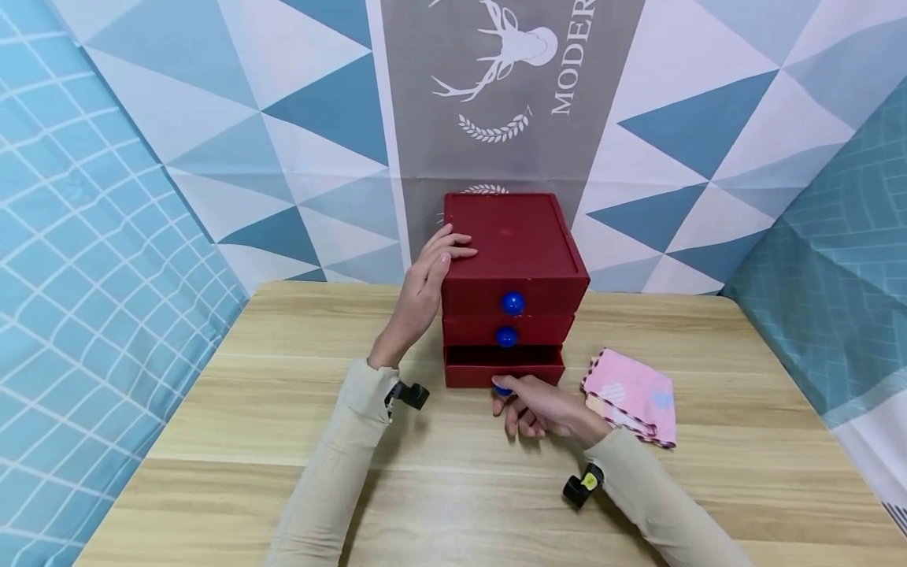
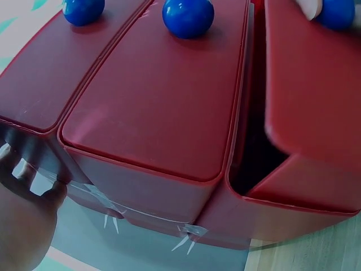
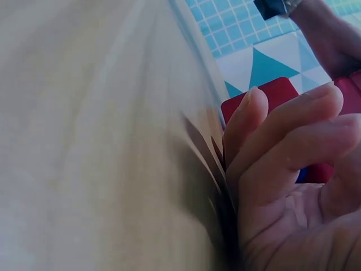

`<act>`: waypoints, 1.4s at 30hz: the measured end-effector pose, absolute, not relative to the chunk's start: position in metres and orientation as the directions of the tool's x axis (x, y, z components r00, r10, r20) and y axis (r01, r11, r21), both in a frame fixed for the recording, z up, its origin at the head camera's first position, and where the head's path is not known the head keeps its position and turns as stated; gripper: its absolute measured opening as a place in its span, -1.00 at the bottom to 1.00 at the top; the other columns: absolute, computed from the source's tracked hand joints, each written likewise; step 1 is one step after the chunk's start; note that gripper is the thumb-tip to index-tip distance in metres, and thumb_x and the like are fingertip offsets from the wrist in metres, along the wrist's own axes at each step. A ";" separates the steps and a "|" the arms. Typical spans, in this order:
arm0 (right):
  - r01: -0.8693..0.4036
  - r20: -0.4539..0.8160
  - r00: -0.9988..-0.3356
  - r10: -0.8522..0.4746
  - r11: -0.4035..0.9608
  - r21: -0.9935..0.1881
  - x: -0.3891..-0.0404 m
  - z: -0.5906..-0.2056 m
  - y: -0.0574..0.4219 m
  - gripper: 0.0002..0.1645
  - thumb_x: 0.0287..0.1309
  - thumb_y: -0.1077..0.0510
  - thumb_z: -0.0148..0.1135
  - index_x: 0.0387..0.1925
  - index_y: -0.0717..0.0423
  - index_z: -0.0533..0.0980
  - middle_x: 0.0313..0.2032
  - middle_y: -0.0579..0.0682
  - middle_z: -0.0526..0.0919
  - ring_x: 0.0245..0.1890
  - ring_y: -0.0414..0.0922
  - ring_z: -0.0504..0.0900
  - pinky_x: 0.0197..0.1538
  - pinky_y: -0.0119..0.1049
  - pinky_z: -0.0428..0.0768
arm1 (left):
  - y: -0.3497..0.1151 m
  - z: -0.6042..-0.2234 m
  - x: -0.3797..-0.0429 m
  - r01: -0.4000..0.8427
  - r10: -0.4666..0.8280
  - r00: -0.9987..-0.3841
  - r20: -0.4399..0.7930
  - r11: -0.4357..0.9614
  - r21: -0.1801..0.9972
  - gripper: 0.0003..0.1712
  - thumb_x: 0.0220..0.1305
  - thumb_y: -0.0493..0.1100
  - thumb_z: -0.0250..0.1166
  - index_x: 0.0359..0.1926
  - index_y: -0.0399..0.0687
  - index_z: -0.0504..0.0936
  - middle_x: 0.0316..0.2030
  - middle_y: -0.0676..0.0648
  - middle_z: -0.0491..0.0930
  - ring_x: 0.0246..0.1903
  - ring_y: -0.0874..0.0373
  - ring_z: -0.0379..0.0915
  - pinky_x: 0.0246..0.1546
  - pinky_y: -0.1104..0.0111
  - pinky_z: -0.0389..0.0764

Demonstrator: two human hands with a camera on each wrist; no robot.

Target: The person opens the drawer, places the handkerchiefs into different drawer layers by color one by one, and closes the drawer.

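A dark red box of three drawers stands at the back of the table, each drawer with a round blue knob. The bottom drawer is pulled partly out, and its inside looks dark in the left wrist view. At that drawer's knob, my right hand pinches the blue ball between thumb and finger, the other fingers loosely curled. My left hand rests against the box's upper left side, fingertips over the top edge. The top knob and middle knob sit on closed drawers.
A folded pink cloth with a dark checked edge lies on the wooden table, right of the box. Behind the table hangs a patterned cloth with triangles and a deer head. Blue checked fabric borders the left side.
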State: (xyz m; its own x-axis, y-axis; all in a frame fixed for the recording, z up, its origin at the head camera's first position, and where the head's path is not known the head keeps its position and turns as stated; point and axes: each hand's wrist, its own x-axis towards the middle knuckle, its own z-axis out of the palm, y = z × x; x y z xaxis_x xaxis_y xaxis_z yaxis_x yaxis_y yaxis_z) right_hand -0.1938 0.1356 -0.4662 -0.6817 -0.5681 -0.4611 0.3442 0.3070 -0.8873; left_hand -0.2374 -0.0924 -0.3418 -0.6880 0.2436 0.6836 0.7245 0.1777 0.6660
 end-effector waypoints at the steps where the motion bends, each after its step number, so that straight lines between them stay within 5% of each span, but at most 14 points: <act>1: 0.344 -0.461 -0.680 -0.570 0.308 -0.887 -0.192 -0.467 0.136 -0.28 0.38 -0.31 -0.01 -0.20 0.33 0.53 -0.65 0.04 0.59 -0.81 -0.26 0.37 -0.77 -0.44 0.35 | -0.093 -0.342 -0.237 0.723 0.244 -0.690 0.681 0.178 0.668 -0.55 0.54 -0.31 -0.21 0.09 -0.43 0.59 0.26 -0.36 0.41 0.49 -0.21 -0.07 0.50 0.10 -0.08; 31: 0.439 -0.482 -0.611 -0.629 0.238 -0.867 -0.138 -0.472 0.141 -0.34 0.41 -0.31 -0.04 -0.24 0.27 0.47 -0.63 0.03 0.60 -0.78 -0.24 0.45 -0.77 -0.45 0.38 | -0.093 -0.342 -0.237 0.710 0.244 -0.702 0.670 0.156 0.687 -0.56 0.53 -0.30 -0.18 0.10 -0.42 0.59 0.27 -0.35 0.41 0.49 -0.18 -0.06 0.49 0.08 -0.01; 42: 0.533 -0.463 -0.498 -0.733 0.162 -0.830 -0.104 -0.470 0.147 -0.32 0.46 -0.30 -0.12 -0.11 0.28 0.46 -0.54 0.01 0.66 -0.71 -0.27 0.55 -0.75 -0.46 0.43 | -0.093 -0.342 -0.238 0.724 0.236 -0.687 0.688 0.142 0.675 -0.55 0.54 -0.33 -0.21 0.07 -0.46 0.59 0.24 -0.38 0.43 0.48 -0.23 -0.06 0.50 0.16 -0.06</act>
